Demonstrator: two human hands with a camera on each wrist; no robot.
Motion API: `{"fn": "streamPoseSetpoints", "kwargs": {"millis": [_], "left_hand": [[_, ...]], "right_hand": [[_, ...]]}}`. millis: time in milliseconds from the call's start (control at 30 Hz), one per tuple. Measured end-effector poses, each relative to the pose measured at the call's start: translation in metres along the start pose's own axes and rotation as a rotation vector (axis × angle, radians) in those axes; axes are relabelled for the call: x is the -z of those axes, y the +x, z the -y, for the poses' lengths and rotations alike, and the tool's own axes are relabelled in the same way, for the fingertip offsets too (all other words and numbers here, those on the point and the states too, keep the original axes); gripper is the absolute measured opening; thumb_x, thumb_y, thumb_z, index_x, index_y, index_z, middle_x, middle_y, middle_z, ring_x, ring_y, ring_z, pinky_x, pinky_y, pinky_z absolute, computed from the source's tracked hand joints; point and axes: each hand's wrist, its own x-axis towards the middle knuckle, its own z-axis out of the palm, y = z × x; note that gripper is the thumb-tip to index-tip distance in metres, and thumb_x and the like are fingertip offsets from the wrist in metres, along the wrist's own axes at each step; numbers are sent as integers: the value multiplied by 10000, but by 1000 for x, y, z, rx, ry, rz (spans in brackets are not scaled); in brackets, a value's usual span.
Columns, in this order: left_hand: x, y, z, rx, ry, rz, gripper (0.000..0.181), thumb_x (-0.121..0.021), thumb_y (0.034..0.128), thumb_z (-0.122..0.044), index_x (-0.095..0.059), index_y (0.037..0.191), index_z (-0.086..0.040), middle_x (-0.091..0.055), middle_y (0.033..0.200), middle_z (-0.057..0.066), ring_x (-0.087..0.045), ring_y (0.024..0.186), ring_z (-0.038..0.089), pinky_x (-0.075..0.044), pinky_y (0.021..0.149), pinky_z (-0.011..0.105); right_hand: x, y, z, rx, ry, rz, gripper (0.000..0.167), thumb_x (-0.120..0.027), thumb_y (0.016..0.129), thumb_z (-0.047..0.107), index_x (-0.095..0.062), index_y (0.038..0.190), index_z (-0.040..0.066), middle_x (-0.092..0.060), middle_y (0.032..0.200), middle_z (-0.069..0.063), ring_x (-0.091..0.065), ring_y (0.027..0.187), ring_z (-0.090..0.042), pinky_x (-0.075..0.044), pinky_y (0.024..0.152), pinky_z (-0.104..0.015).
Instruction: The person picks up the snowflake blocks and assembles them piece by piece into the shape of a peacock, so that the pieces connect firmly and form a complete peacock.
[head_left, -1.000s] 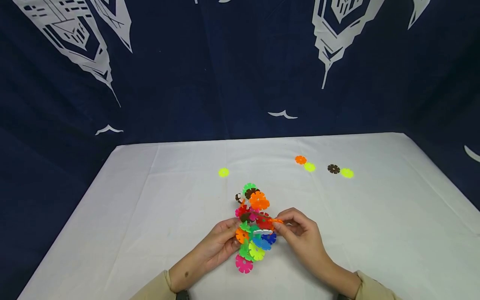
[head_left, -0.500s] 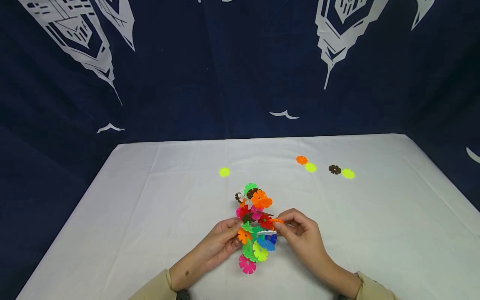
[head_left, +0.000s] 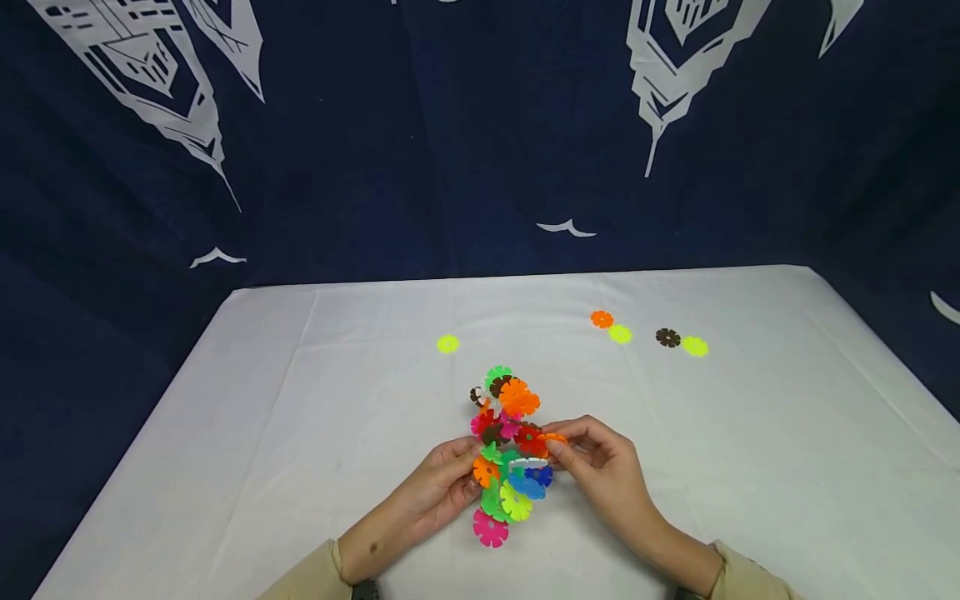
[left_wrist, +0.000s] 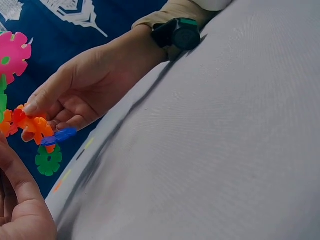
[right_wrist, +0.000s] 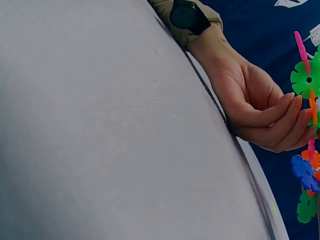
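Note:
A cluster of interlocking flower-shaped plastic discs [head_left: 516,502], in many colours, stands between both hands above the table in the head view. My left hand [head_left: 431,492] holds it by its left side, the thumb in front and the other fingers partly hidden behind. On the right side, my right hand [head_left: 611,471] pinches an orange disc [head_left: 553,437] between thumb and index finger, against a red disc [head_left: 529,439]. In the left wrist view, the right thumb and fingers pinch orange pieces [left_wrist: 42,127], with a blue disc [left_wrist: 59,136] close by. How the slots join there is hidden.
Loose discs lie farther back on the white tablecloth [head_left: 337,375]: a yellow one [head_left: 447,344], an orange one [head_left: 602,319] touching another yellow, and a brown one [head_left: 667,337] beside a further yellow. A dark blue patterned curtain [head_left: 450,167] hangs behind the table.
The cluster shifts slightly to the right, then back left. The right fingertips with the orange disc sit a little closer to the red disc. Both hands keep their hold.

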Motion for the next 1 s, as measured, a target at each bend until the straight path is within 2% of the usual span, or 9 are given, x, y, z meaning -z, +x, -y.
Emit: {"fn": "streamPoseSetpoints", "kwargs": {"millis": [433,767,1000], "left_hand": [[1,-1,2,-19,32,8,160,-436,1003,-102,-586,1019,-48,-617,947,31,-536,764,71,-482,705,138],[2,0,2,-28,24,-6,165,-426,1006,-96,-585,1007,-51,-618,934,32,-538,749,73,-482,691,132],[0,0,1,-1,67,-24,162,-448,996,-91,-553,1061,13,-620,950,45,-550,766,71,-492,729,146]], "right_hand": [[-2,-1,1,0,0,19,99,-621,834,-115,-606,910,-55,-667,950,-131,-654,715,-204,-561,629,-344],[0,0,-2,53,45,69,120,-589,843,-143,-601,933,-63,-671,976,-108,-652,750,-182,-559,644,-330],[0,0,-2,51,50,87,107,-586,847,-140,-598,918,-62,-666,986,-107,-648,793,-176,-556,659,-285]]}}
